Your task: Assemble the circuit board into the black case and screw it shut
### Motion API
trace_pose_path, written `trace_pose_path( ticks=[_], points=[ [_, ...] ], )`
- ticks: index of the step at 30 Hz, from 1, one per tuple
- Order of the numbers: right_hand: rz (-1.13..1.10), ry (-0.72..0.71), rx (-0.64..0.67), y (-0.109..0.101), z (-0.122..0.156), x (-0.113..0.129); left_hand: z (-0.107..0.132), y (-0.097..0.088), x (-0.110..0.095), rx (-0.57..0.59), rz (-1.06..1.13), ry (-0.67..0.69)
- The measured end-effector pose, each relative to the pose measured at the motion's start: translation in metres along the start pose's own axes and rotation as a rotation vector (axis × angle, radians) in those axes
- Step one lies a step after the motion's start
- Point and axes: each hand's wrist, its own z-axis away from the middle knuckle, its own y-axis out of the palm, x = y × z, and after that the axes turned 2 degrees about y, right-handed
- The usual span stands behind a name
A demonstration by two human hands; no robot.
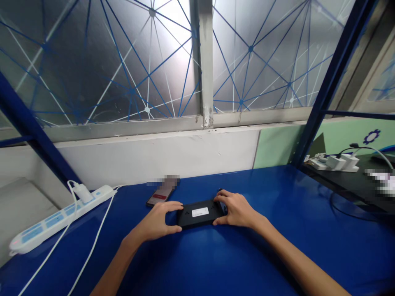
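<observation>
Between my two hands is a flat black rectangular device (187,220) with a white label (200,212) on its upper face. What kind of device it is I cannot tell. My left hand (159,222) grips its left end, thumb at the near edge and fingers at the far edge. On the right end my right hand (236,209) has its thumb low and its fingers curled over the far corner. A small dark part (220,190) shows just beyond the right fingertips, largely hidden. Whether the device touches the table is unclear.
The blue table (197,263) runs back to a white wall panel (160,154). A phone (160,195) lies behind my left hand. To the left stretches a white power strip (63,218) with a plug and cables. Another strip with adapters (336,162) sits on a black surface at right.
</observation>
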Motion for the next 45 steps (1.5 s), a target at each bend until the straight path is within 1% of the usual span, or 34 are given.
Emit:
trace_pose_path(
  ticks=[5, 10, 13, 15, 17, 20, 22, 24, 27, 29, 32, 36, 38, 40, 43, 45],
  points=[
    [0.006, -0.01, -0.007, -0.001, 0.001, 0.001, 0.002, -0.002, -0.002, 0.008, 0.013, 0.005],
    [0.024, -0.026, -0.022, -0.001, 0.002, 0.009, 0.005, 0.0, -0.007, 0.048, 0.042, 0.008],
    [0.012, -0.042, -0.054, -0.002, 0.002, 0.014, 0.004, 0.003, -0.009, 0.052, 0.006, -0.031],
    [-0.014, -0.031, -0.091, -0.005, 0.001, 0.013, 0.003, 0.003, -0.009, 0.046, -0.015, -0.042],
    [-0.035, 0.021, -0.149, -0.009, 0.0, 0.007, 0.003, 0.002, -0.01, 0.037, -0.021, -0.036],
    [0.002, 0.187, -0.246, -0.013, -0.002, -0.013, 0.003, 0.0, -0.009, 0.028, -0.02, -0.03],
    [0.042, 0.303, -0.273, -0.011, -0.003, -0.029, 0.005, 0.0, -0.009, 0.021, -0.023, -0.02],
    [0.052, 0.38, -0.234, -0.008, -0.005, -0.042, 0.006, 0.0, -0.009, 0.016, -0.027, 0.003],
    [0.019, 0.419, -0.134, -0.002, -0.008, -0.049, 0.007, 0.001, -0.012, 0.001, -0.03, 0.04],
    [0.008, 0.428, -0.083, 0.001, -0.012, -0.047, 0.006, 0.003, -0.017, -0.036, -0.029, 0.078],
    [0.025, 0.416, -0.028, 0.006, -0.016, -0.04, 0.003, 0.008, -0.028, -0.133, -0.012, 0.138],
    [0.021, 0.393, -0.033, 0.01, -0.019, -0.037, -0.002, 0.018, -0.042, -0.205, 0.084, 0.178],
    [0.009, 0.396, -0.05, 0.007, -0.019, -0.04, -0.004, 0.023, -0.048, -0.242, 0.191, 0.19],
    [-0.029, 0.413, -0.098, 0.001, -0.018, -0.044, -0.007, 0.028, -0.052, -0.31, 0.359, 0.177],
    [-0.162, 0.446, -0.255, -0.011, -0.016, -0.049, -0.016, 0.037, -0.054, -0.451, 0.628, 0.162],
    [-0.238, 0.438, -0.36, -0.017, -0.015, -0.05, -0.023, 0.043, -0.052, -0.514, 0.786, 0.17]
  ],
)
